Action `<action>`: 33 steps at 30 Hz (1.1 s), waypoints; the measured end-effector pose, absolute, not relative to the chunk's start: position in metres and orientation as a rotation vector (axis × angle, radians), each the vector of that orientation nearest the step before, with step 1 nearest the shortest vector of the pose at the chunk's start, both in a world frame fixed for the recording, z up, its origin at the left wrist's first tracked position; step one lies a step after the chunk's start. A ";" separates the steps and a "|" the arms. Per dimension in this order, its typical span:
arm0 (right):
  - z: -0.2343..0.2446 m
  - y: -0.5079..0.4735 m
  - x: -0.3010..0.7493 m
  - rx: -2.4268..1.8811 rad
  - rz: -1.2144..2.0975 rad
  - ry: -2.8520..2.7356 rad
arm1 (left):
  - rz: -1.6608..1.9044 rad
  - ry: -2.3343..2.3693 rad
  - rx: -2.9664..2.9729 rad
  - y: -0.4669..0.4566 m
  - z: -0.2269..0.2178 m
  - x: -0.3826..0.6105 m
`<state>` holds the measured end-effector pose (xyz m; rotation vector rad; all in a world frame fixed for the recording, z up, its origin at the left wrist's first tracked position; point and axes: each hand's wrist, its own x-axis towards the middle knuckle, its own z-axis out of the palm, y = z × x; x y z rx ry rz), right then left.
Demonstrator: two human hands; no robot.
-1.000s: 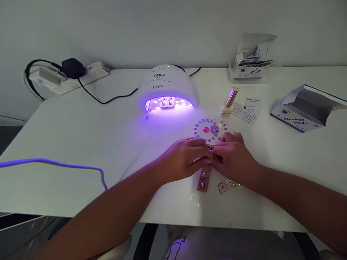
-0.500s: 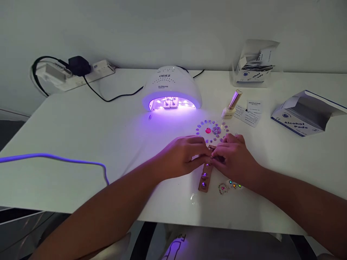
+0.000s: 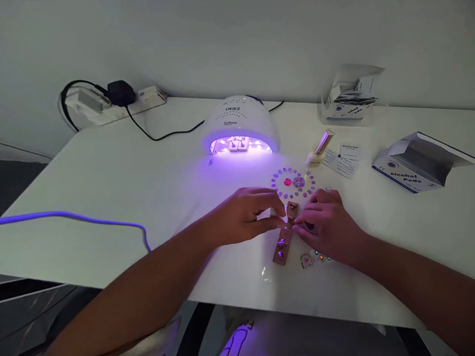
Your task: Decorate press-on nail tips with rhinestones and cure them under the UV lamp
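Observation:
A narrow brown strip [image 3: 282, 249] lies on the white table, with several small shiny pieces set along it that look like nail tips. My left hand [image 3: 250, 215] is at its left side, thumb and index finger apart, the thumb tip close to the strip's middle. From the right, my right hand [image 3: 328, 222] pinches its fingertips together at the strip's upper half; whatever is in the pinch is too small to make out. Just beyond the hands, small gems [image 3: 299, 182] are laid out in a ring around a pink round gem [image 3: 287, 182]. A heart-shaped rhinestone piece [image 3: 307, 260] lies beside the strip.
A lit nail lamp [image 3: 239, 123] glows purple at the back. Behind the gems stand a polish bottle [image 3: 319, 149] and paper packets [image 3: 341, 163]. An open alcohol-pad box [image 3: 404, 170] is at right, a power strip [image 3: 107, 116] at back left, a cable [image 3: 74, 215] at left.
My left index finger has lifted away from the strip and spread from the thumb. My right fingertips have moved slightly right, uncovering more of the strip. The view has shifted slightly.

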<state>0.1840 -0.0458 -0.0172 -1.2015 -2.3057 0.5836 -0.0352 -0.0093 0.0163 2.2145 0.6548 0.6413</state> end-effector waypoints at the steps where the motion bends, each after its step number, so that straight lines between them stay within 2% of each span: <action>1: -0.017 -0.047 0.184 -1.194 0.588 -2.310 | 0.628 0.650 2.220 -0.010 0.016 -0.035; 15: -0.018 -0.051 0.176 -1.210 0.553 -2.334 | 0.654 0.601 2.222 -0.014 0.008 -0.032; 33: -0.021 -0.055 0.173 -1.128 0.503 -2.336 | 0.345 0.676 2.475 -0.021 0.008 -0.030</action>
